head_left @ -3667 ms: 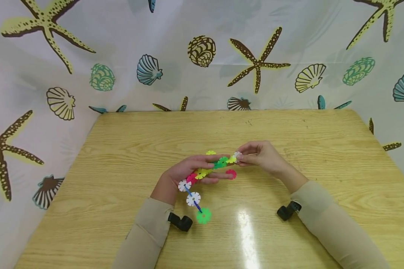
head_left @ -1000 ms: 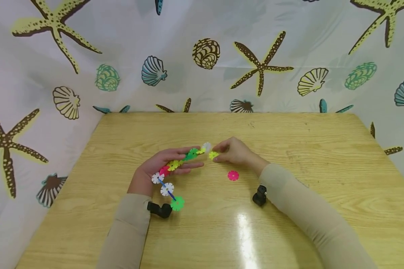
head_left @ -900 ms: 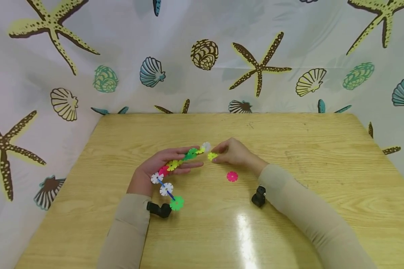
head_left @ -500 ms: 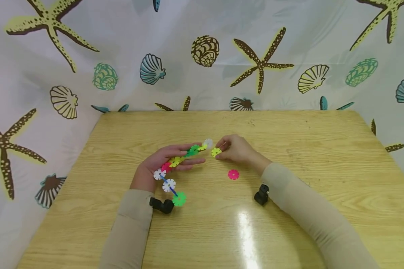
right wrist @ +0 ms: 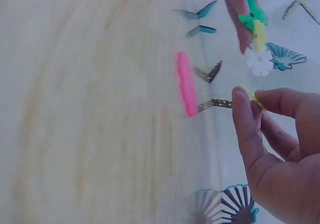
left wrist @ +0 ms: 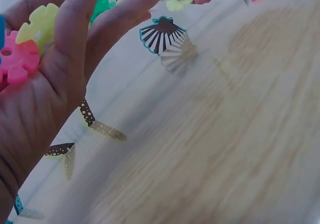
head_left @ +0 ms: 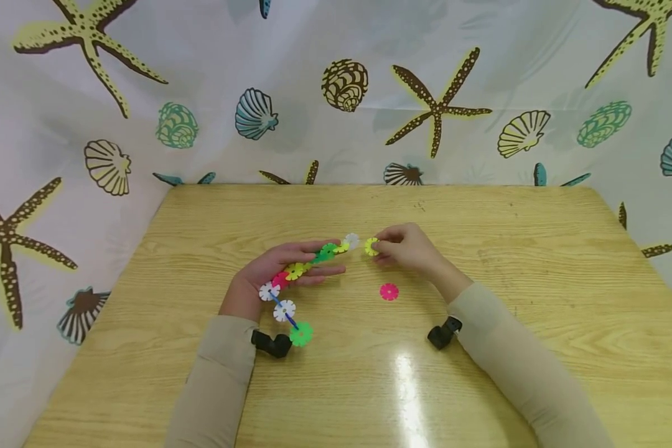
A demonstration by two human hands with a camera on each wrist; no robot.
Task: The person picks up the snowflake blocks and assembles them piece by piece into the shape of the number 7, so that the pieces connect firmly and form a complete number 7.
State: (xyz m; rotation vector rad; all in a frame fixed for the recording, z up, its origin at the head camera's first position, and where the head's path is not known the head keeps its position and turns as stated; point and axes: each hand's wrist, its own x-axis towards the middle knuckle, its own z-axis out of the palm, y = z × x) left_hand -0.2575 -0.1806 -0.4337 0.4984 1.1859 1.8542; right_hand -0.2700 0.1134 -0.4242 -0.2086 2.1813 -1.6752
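My left hand (head_left: 271,262) holds a chain of interlocking notched discs (head_left: 294,271) between its thumb and outstretched fingers. White, green, pink, yellow and blue pieces make up the chain. Its lower end, a green disc (head_left: 300,334), hangs by the wrist, while a white disc (head_left: 351,241) sticks out past the fingertips. Just right of that white end, my right hand (head_left: 414,252) pinches a loose yellow disc (head_left: 371,246) between thumb and fingers. The right wrist view shows this yellow disc (right wrist: 254,99) nearly edge-on, apart from the chain's white disc (right wrist: 259,61).
A pink disc (head_left: 389,292) lies flat on the wooden table (head_left: 481,236), in front of the right hand. Behind the table hangs a cloth (head_left: 291,74) printed with starfish and shells. Each wrist wears a black camera (head_left: 444,333).
Earlier my right hand was at the chain's white end; now it holds the yellow disc, taken from the table. Both hands shifted left, then the right hand moved slightly right, away from the chain.
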